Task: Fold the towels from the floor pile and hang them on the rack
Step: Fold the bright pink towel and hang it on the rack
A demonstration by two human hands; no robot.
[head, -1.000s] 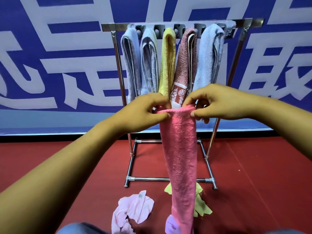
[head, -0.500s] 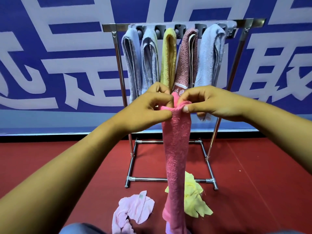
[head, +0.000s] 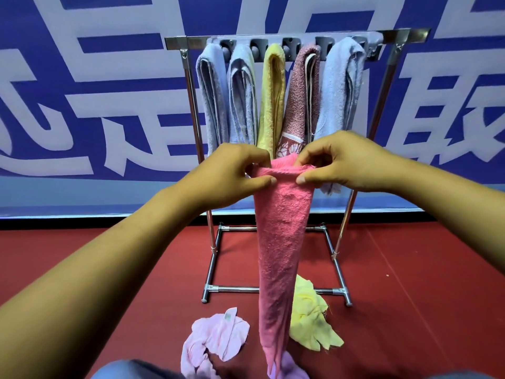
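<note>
A pink towel [head: 281, 242] hangs long and narrow in front of me, held up by its top edge. My left hand [head: 232, 176] pinches the left end of that edge and my right hand [head: 341, 162] pinches the right end, thumbs facing each other. Behind them stands a metal rack [head: 188, 86] with several folded towels hanging from its top bar: light blue ones, a yellow one [head: 272, 97] and a dusty red one [head: 300, 97]. On the red floor lie a pale pink towel [head: 216, 340] and a yellow towel [head: 311, 318], crumpled.
A blue wall banner with large white characters [head: 82, 105] stands right behind the rack. The rack's base bars [head: 235, 289] rest on the red floor, close to the crumpled towels. A bit of purple cloth [head: 292, 367] shows at the bottom edge.
My hands first closed together, bunching the pink towel's top edge, and have since moved apart a little. The towel's lower end has lifted and swung slightly, uncovering more of the yellow towel.
</note>
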